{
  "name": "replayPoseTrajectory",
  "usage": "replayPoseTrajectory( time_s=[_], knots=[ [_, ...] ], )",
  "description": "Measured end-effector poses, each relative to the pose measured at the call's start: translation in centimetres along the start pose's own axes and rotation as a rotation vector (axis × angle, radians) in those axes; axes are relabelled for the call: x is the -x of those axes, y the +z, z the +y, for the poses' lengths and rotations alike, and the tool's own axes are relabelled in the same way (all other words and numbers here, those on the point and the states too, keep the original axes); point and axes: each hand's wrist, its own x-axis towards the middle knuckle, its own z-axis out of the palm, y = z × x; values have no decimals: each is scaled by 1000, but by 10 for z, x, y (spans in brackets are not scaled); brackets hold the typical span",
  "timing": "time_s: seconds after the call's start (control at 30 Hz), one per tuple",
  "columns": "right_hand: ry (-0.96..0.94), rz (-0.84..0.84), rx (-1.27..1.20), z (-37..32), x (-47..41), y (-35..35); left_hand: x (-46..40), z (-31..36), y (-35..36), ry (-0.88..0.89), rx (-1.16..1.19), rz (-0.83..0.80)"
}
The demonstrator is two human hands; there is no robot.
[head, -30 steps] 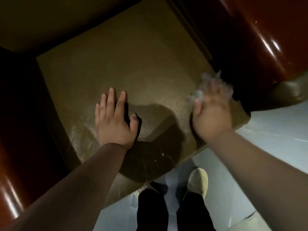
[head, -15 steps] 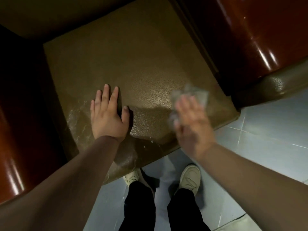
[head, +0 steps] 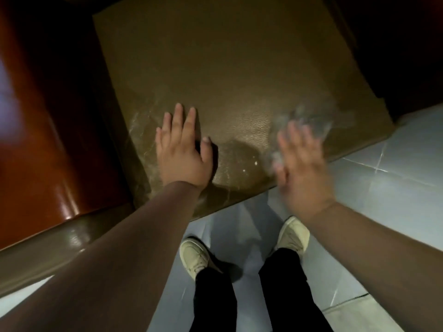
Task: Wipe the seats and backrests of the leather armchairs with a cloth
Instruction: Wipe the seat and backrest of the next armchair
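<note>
- At the bottom middle of the frame are two legs in black trousers.
- Just above them are two pale shoes: one shoe at lower middle, the other shoe a bit to the right of it.
- The shoes stand on a light tiled floor, which fills the lower right of the frame.
- A long bare arm comes in from the lower left. Another arm comes in from the right.
- The left hand is in the middle of the frame. It lies flat on the seat, fingers straight and a little spread. It holds nothing.
- The right hand is right of the middle, at the front edge of the seat. It looks blurry. Its fingers are straight and lie on top of the cloth.
- The cloth is pale and blurry too. It lies on the front right part of the seat and peeks out past the fingertips.
- The seat is brown-green leather and fills the top middle. Near the left hand it has shiny wet-looking streaks.
- A shiny red-brown armrest is on the left side of the frame.
- The upper right corner is very dark, too dark to tell what is there.
</note>
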Motion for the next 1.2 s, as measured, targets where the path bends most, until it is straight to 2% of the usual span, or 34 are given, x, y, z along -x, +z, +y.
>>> replayPoseTrajectory(
  time_s=[0.07, 0.13, 0.17, 0.2, 0.27, 0.3, 0.33, 0.37, 0.4, 0.5, 0.57, 0.6, 0.63, 0.67, 0.73, 0.77, 0.8, 0.83, 0.87, 0.93, 1.0, 1.07, 1.1, 1.13, 1.2],
  knots=[
    [-273, -118, -1, -5, 11, 3, 8, -11, -5, 56, -5, -45],
    [-422, -165, 93, 26, -1, -8, 23, -27, -6, 104, 0, -41],
    [-387, -138, 155, 45, -8, -14, 31, -35, -5, 102, 1, -35],
    [-266, -79, 168, 64, -16, -21, 37, -42, -4, 81, 6, -25],
    [132, 82, 97, 76, -29, -33, 43, -49, -2, 24, 21, 21],
    [292, 132, 33, 61, -34, -29, 43, -48, 0, 13, 24, 40],
    [360, 159, 0, 35, -36, -21, 43, -47, 1, 14, 28, 47],
    [324, 159, -13, 6, -31, -9, 43, -45, 1, 20, 33, 43],
    [182, 123, -25, -24, -20, 5, 43, -45, 0, 19, 37, 30],
    [-471, -135, -16, -76, 30, 36, 56, -60, -2, -46, 67, -17],
    [-715, -257, 62, -63, 21, 23, 70, -74, -1, -32, 98, -18],
    [-744, -279, 96, -52, 5, 13, 75, -78, 1, 4, 107, -3],
    [-672, -301, 127, -41, -12, 3, 78, -80, 3, 36, 114, 19],
    [-486, -279, 142, -28, -28, -6, 78, -80, 6, 51, 122, 42],
    [-40, -99, 129, -2, -54, -22, 76, -77, 11, 43, 131, 77],
    [118, -23, 107, -3, -57, -23, 76, -77, 13, 42, 132, 92],
    [172, 25, 113, -14, -53, -17, 76, -77, 14, 50, 133, 106],
    [121, 48, 135, -29, -42, -3, 76, -78, 14, 62, 138, 117],
    [-7, 26, 141, -47, -26, 11, 76, -79, 14, 71, 143, 120],
    [-392, -88, 114, -75, 11, 36, 76, -81, 12, 77, 141, 104],
    [-672, -247, 106, -80, 28, 38, 76, -79, 11, 68, 138, 78],
    [-799, -302, 129, -57, 5, 25, 77, -79, 9, 64, 145, 53],
    [-757, -295, 154, -43, -11, 17, 77, -79, 8, 64, 149, 48],
    [-617, -270, 179, -32, -29, 7, 77, -79, 7, 63, 152, 47],
    [-179, -157, 204, -15, -54, -11, 76, -78, 5, 52, 159, 33]
  ],
)
